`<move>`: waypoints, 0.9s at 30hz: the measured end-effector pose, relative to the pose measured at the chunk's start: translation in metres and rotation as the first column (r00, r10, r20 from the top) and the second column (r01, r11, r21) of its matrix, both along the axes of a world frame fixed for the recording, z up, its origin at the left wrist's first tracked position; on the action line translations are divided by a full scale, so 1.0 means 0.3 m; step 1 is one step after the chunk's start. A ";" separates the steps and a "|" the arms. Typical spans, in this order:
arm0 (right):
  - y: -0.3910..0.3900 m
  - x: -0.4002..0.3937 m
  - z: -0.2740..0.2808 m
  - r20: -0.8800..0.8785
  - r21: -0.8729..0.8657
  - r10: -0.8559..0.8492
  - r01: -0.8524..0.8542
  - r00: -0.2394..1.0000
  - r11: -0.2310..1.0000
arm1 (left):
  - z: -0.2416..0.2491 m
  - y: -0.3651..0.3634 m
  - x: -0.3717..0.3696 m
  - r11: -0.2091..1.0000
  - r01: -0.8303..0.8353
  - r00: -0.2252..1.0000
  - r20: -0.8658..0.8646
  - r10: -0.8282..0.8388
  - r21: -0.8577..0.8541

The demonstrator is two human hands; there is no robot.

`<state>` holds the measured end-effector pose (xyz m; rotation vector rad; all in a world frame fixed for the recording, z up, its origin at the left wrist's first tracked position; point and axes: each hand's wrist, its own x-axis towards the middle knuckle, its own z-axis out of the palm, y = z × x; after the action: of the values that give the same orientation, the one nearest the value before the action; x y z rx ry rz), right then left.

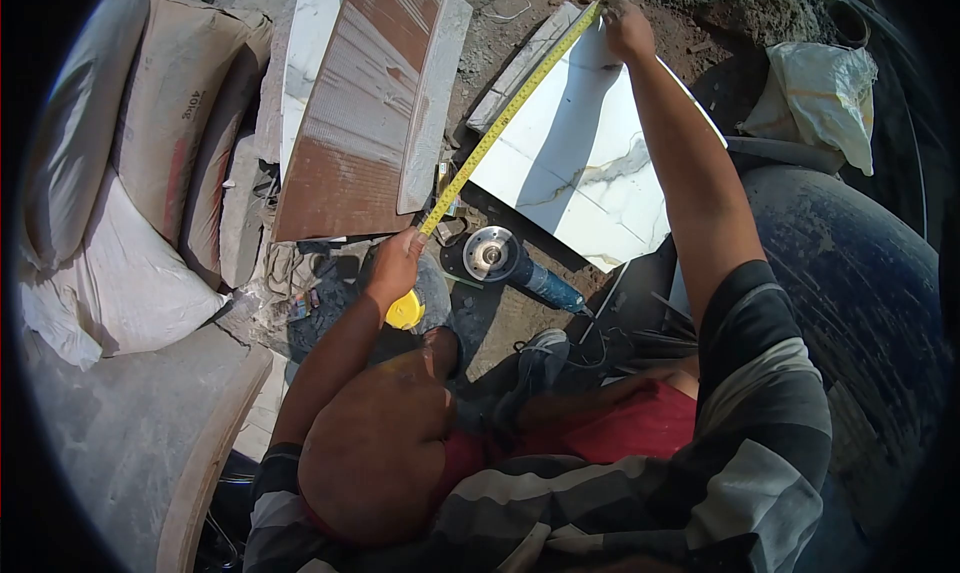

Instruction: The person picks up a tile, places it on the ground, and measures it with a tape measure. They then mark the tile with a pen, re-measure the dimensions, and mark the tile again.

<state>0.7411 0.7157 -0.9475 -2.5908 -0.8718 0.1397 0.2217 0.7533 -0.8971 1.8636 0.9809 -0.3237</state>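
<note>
A yellow measuring tape (510, 116) is stretched in a slant along the left edge of a white tile with grey marbling (610, 178). My left hand (397, 265) is closed around the tape's near end. At the far corner of the tile my right hand (628, 35) pinches the tape's other end, and its arm reaches over the tile. An angle grinder (530, 273) with a round disc lies on the ground just below the tile. Under my left wrist is a round yellow object (405, 311), whose kind I cannot make out.
Brown ribbed tile backs (365, 103) lean left of the tape. Filled sacks (175, 103) are stacked at the far left, above a grey slab (130, 443). A large dark rounded container (850, 273) and a pale plastic sack (820, 98) stand at the right.
</note>
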 end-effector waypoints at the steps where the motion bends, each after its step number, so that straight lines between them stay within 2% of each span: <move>1: -0.005 0.008 -0.019 0.031 0.024 0.011 -0.011 0.999 1.000 | 0.001 -0.001 -0.002 1.000 0.002 1.000 -0.009 -0.002 -0.022; 5: 0.009 -0.033 0.047 0.021 -0.071 0.025 -0.023 0.999 0.997 | -0.019 -0.014 -0.025 0.999 -0.005 1.000 0.023 0.006 -0.040; 8: 0.013 -0.036 0.050 -0.070 -0.125 0.012 -0.021 0.997 0.992 | -0.025 -0.025 -0.031 0.997 -0.013 1.000 0.008 0.014 -0.071; 10: 0.013 -0.026 0.033 -0.082 -0.031 0.009 -0.011 0.997 0.999 | -0.036 -0.035 -0.034 0.993 -0.027 0.999 0.031 0.031 -0.117; 16: 0.052 0.006 0.026 -0.063 -0.034 0.050 -0.052 0.997 0.998 | -0.070 -0.051 -0.049 0.975 -0.076 0.997 0.006 0.079 -0.211; 20: 0.055 0.002 0.033 -0.076 -0.030 0.053 -0.056 0.996 0.998 | -0.098 -0.054 -0.060 0.987 -0.055 0.994 0.081 0.068 -0.153; 27: 0.058 0.001 0.031 -0.094 0.006 0.035 -0.035 0.995 0.999 | -0.110 -0.055 -0.066 0.975 -0.062 0.992 0.093 0.084 -0.212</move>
<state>0.7412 0.7332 -0.9382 -2.5433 -0.8828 0.2667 0.2018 0.7369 -0.9301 1.6334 0.9079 -0.2744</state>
